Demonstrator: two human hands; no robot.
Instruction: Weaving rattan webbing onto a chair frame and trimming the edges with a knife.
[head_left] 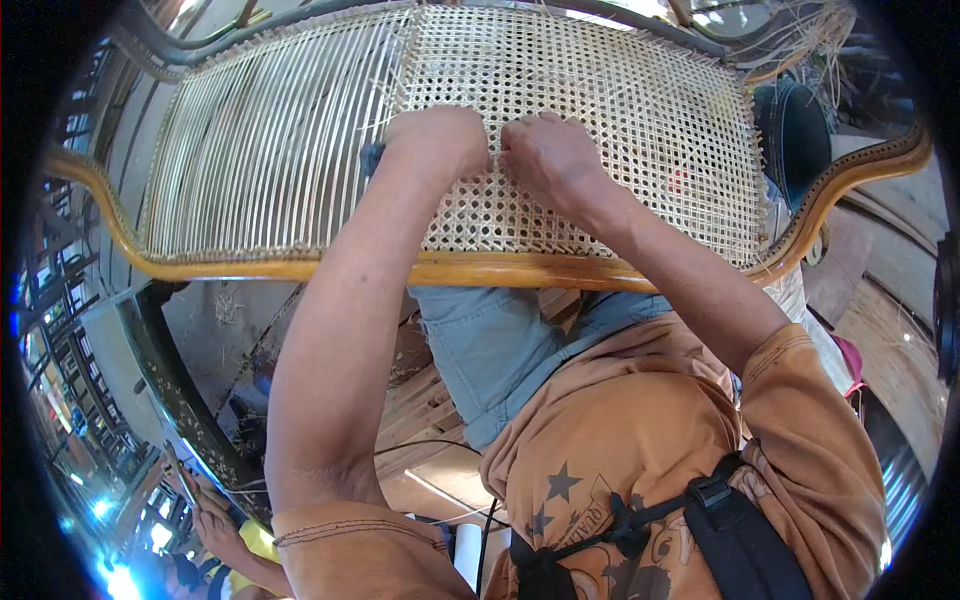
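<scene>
Across my lap lies a curved wooden frame (500, 268) strung with pale cane webbing (640, 130). Its right part is a close weave with small holes, while the left part carries only parallel cane strands (260, 150). My left hand (440, 135) is a closed fist resting at the edge of the woven part. Beside it, my right hand (550, 155) has its fingers curled down against the weave. Whatever the fingers of either hand hold is hidden. A small dark blue thing (371, 158) shows by my left wrist, and loose cane ends stick up around there.
Loose cane strands (815, 40) hang in a bunch at the far right. Below them stands a dark round container (795, 135). Another person's hand (215, 525) holds a thin flat thing at the lower left. Wooden boards (430, 400) lie beneath me.
</scene>
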